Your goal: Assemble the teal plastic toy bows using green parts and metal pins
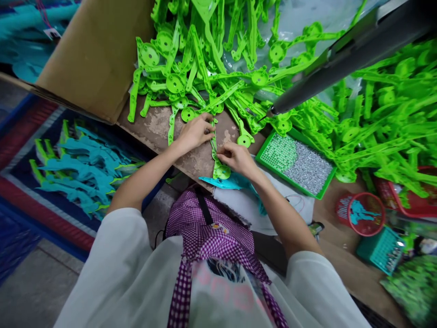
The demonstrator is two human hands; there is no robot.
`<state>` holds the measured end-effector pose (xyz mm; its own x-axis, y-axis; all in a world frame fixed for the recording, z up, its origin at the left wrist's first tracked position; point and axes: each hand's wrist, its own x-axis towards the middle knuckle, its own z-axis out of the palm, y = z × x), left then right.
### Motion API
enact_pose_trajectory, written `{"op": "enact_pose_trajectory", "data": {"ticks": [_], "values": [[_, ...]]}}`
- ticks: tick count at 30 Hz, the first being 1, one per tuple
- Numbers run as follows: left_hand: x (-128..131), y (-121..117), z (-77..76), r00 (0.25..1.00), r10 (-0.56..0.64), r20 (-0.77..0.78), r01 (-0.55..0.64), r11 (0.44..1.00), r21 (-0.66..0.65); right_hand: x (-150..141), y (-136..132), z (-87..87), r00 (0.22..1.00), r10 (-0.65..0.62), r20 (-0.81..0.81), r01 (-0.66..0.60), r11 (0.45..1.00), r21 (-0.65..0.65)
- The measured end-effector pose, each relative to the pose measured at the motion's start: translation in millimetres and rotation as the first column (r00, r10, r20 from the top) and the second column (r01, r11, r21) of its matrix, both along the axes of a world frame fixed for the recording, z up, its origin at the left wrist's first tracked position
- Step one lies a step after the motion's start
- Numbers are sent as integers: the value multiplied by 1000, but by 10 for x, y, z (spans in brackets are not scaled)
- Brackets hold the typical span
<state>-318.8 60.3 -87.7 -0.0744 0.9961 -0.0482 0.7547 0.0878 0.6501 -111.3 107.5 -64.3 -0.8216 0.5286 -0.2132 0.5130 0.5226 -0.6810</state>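
A long, narrow bright green plastic part [221, 170] with a round disc at its near end lies on the table in front of me. My left hand [197, 132] is at its far end, fingers curled and closed on it. Over its middle, my right hand [238, 157] has thumb and forefinger pinched together; whatever is between them is too small to make out. Under the disc end a blue plastic piece [227, 182] sticks out at the table edge. A dark power screwdriver [290, 98] slants in from the upper right, its tip above the green parts.
A big heap of green parts [201, 68] covers the back. On the right stand a green tray [260, 157] of small metal pieces, a red basket [370, 228] and a teal basket [370, 253]. A cardboard box [92, 54] and a crate of assembled pieces [85, 164] are left.
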Motion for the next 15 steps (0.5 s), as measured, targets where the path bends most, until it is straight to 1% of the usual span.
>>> {"op": "enact_pose_trajectory", "data": {"ticks": [4,8,11,13,15], "values": [[-1,1,18,1000,-2,6,2,1000,4,-22,17,20,998,34,61,-31,999,-37],[-7,5,2,1000,-8,7,8,1000,3,-58,56,63,994,85,68,-81,995,-61],[-5,7,-6,1000,-4,17,4,1000,-1,-109,95,65,991,109,83,-103,992,-78],[0,7,1,1000,-1,20,1,1000,-7,-157,117,43,991,80,109,-66,990,-127],[5,4,13,1000,1,21,0,1000,-15,-205,136,5,990,24,140,7,975,-220]]}}
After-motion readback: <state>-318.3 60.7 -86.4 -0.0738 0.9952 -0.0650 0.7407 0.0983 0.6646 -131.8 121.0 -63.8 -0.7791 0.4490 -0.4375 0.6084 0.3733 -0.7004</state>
